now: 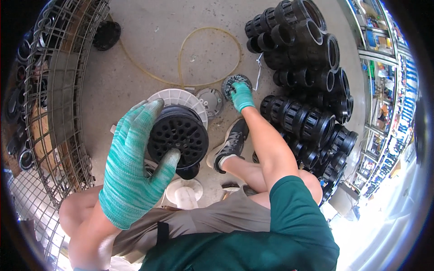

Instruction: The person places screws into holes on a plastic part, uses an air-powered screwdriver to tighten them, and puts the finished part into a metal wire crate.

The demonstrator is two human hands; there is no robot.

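My left hand [135,167], in a green and white knitted glove, grips a black plastic pipe fitting [192,156]. Its face is a disc with many round holes; my thumb presses on that face and my fingers lie along the far left side. Underneath stands a pale ribbed round plate [199,105], partly covered by the fitting. My right hand [242,95], gloved alike, reaches forward into a small round container [228,86] of small dark pieces. Its fingers are bent together down among the pieces, so what they grip is hidden. Beside it lies a grey round lid-like disc [211,103].
Black ribbed pipe fittings [298,113] are stacked along the right, close to my right forearm. A wire mesh cage [63,90] stands on the left. A thin yellowish hose [181,54] loops over the floor ahead. My shoe [233,140] is near the middle; shelving [384,99] lines the far right.
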